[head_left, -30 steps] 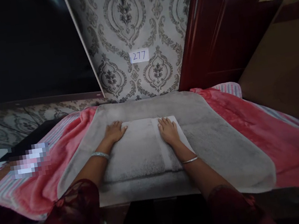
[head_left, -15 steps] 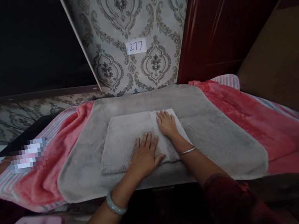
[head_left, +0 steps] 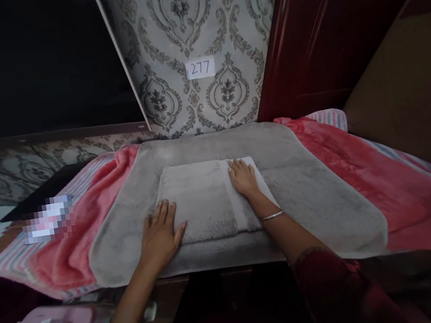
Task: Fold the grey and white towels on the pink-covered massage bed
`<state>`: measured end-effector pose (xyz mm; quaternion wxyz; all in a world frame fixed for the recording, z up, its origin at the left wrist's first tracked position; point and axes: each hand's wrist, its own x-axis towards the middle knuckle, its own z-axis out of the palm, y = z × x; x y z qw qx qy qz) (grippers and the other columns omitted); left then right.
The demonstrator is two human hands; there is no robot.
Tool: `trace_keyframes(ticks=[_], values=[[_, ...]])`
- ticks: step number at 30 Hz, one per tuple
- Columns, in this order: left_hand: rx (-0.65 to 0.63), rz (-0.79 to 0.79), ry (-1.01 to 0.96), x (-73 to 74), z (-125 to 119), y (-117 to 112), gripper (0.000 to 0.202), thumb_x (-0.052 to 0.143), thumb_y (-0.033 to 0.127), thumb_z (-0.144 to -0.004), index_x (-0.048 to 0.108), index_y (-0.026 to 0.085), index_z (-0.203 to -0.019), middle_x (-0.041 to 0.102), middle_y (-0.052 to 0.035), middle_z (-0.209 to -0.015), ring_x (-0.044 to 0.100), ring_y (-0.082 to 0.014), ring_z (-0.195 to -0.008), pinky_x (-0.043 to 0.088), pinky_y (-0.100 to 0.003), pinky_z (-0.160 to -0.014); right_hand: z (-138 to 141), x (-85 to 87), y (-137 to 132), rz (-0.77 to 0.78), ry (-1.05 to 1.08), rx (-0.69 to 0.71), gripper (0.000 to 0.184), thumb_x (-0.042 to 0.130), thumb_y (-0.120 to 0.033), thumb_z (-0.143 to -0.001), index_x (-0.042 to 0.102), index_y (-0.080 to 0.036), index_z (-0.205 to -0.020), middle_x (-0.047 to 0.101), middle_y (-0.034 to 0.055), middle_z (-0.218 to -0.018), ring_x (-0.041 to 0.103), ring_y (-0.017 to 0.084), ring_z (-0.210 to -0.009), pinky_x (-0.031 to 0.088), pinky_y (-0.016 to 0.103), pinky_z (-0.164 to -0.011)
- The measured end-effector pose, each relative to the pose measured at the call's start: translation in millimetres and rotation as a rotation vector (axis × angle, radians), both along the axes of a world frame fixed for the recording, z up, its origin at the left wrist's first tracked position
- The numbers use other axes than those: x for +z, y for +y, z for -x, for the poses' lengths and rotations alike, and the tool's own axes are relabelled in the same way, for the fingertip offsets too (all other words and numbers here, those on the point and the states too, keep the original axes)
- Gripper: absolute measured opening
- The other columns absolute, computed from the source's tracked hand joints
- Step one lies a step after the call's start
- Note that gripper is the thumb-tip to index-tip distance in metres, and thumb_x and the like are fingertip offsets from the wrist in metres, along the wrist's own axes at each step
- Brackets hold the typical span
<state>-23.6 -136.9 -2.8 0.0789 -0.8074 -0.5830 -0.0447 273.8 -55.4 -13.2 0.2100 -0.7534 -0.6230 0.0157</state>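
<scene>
Head view: patterned wallpaper behind. Grey blanket lies over a pink blanket; folded grey cloth sits flat near the grey blanket's middle. Left hand palm-down, fingers spread, over the cloth's left edge; right hand flat, fingers slightly spread, on its right part.

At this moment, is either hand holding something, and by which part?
Nothing is held: the left hand and right hand rest open at the left and right sides of the folded cloth.
</scene>
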Motion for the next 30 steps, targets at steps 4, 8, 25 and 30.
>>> trace_keyframes(ticks=[4,8,25,30], values=[[0.029,0.031,-0.05,7.7,11,-1,0.058,0.032,0.042,-0.099,0.043,0.02,-0.151,0.037,-0.0107,-0.16,0.031,-0.0284,-0.15,0.028,-0.057,-0.12,-2,3.7,2,0.05,0.018,0.006,0.053,0.023,-0.033,-0.104,0.042,-0.022,-0.153,0.035,0.0072,-0.162,0.026,0.023,-0.15,0.02,0.049,-0.121],[0.03,0.026,-0.073,28.4,6,12,0.052,0.032,0.038,-0.099,0.052,0.022,-0.144,0.044,-0.008,-0.157,0.028,-0.0285,-0.152,0.023,-0.058,-0.122,-12,13.1,5,0.068,0.026,0.021,0.054,0.024,-0.029,-0.104,0.041,-0.018,-0.153,0.042,0.0082,-0.157,0.037,0.02,-0.145,0.03,0.039,-0.118],[-0.123,0.113,-0.133,20.3,-120,138,0.062,0.029,0.049,-0.1,0.041,0.017,-0.152,0.036,-0.0167,-0.161,0.027,-0.0335,-0.151,0.019,-0.062,-0.121,-22,9.2,9,0.089,-0.095,0.049,0.052,0.029,-0.033,-0.103,0.042,-0.026,-0.153,0.035,0.0031,-0.162,0.027,0.028,-0.149,0.028,0.051,-0.118],[-0.127,0.088,-0.108,12.9,-118,140,0.063,0.028,0.05,-0.1,0.039,0.019,-0.153,0.037,-0.0151,-0.161,0.028,-0.0325,-0.151,0.021,-0.061,-0.12,-27,1.7,7,0.133,-0.102,0.028,0.054,0.025,-0.038,-0.104,0.037,-0.027,-0.156,0.03,0.0033,-0.164,0.024,0.028,-0.15,0.028,0.051,-0.117]])
